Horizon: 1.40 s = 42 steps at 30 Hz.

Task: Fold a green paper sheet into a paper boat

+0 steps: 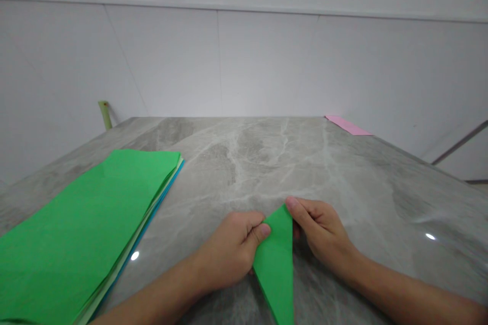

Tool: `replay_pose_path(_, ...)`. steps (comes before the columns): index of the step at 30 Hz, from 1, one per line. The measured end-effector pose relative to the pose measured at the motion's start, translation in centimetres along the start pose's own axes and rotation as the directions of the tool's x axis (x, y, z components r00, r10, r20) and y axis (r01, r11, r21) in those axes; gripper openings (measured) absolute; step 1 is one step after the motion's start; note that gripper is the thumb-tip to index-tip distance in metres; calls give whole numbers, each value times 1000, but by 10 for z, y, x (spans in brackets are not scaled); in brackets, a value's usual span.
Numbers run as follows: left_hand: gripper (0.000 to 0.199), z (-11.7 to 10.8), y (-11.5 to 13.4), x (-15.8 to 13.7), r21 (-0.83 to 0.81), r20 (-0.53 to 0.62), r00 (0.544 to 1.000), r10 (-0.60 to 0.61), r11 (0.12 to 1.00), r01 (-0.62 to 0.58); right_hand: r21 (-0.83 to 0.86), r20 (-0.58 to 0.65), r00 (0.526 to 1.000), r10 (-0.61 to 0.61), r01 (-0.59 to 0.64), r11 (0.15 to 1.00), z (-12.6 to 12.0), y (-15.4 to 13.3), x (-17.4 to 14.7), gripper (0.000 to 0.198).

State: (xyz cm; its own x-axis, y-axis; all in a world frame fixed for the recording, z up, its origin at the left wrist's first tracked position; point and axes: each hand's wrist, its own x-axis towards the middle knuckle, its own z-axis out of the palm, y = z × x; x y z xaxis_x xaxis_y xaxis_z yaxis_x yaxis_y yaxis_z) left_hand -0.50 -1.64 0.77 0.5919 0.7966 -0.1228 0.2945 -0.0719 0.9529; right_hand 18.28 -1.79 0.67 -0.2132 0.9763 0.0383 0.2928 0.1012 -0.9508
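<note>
A folded piece of green paper (277, 259) is held between both hands near the front of the table, its long narrow end running down past the bottom of the view. My left hand (236, 244) pinches its upper left edge, thumb on top and the other fingers curled behind. At the top right corner, my right hand (322, 228) grips the paper between thumb and fingers. Parts of the fingers behind the paper are hidden.
On the left lies a stack of paper sheets (91, 218), green on top with pale and blue edges beneath. A pink paper (348, 125) rests at the far right edge of the grey marbled table (259, 162). Beyond stands a white wall (267, 61); a pale green tube-like thing (105, 114) shows at left.
</note>
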Motion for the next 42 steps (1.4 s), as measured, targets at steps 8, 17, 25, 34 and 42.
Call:
replay_pose_path(8, 40, -4, -4, 7, 154, -396, 914, 91, 988, -32, 78, 251, 967, 31, -52, 996, 7, 3, 2, 54)
replay_pose_path(17, 39, 2, -2, 7, 149, -486, 870, 78, 989, -5, 97, 264, 963, 57, -85, 992, 8, 0, 2, 52)
replay_pose_path(25, 41, 0, -5, 6, 111, -640, 768, 28, 992, 56, 24, 349, 935, 71, -84, 996, 6, -4, 1, 48)
replay_pose_path(34, 34, -2, 2, 11, -469, -519, 846, -121, 868, -163, 80, 186, 980, 69, -85, 993, 4, -4, 0, 49)
replay_pose_path(42, 49, 16, 0, 10, -472, -249, 962, -109, 881, -22, 224, 454, 891, 24, -140, 964, 9, -6, -4, 49)
